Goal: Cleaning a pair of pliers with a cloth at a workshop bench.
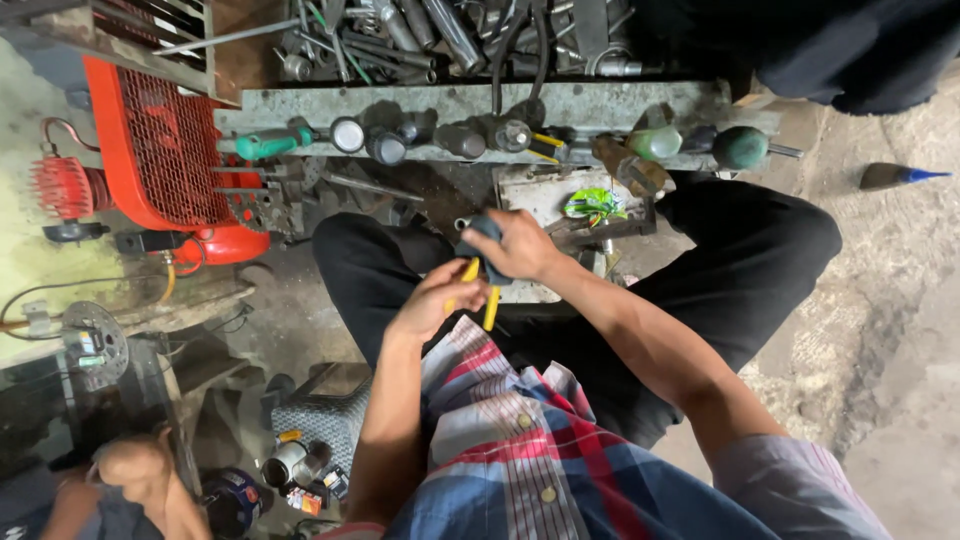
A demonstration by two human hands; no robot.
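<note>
Over grimy floor [880,300], pliers [478,290] (between fingers [455,285])

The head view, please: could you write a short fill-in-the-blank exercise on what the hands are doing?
1. The left hand grips a tool with ____ handles.
2. The right hand holds a dark ____ part above the tool.
3. The compressor at the left is ____.

Missing words: yellow; grey; red
</note>
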